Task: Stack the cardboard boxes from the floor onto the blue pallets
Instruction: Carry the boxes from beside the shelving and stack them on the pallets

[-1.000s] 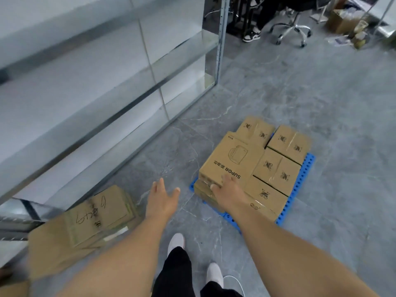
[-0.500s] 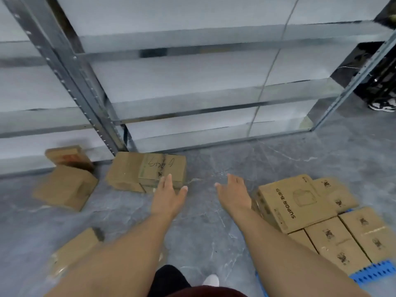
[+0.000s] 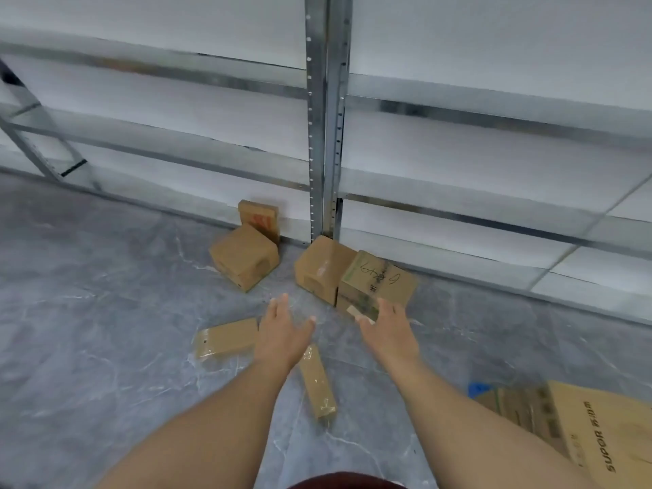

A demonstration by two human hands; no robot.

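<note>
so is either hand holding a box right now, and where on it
Nothing is held. Both the left hand and the right hand are open in the air, fingers straight, reaching toward the box with handwriting on the floor.

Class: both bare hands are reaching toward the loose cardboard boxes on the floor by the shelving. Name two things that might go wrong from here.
1. The handwritten box leans against its neighbour box; lifting it may let one tip or slide.
2. The narrow box lies below the left hand, near the person's path; it could be stepped on.
</note>
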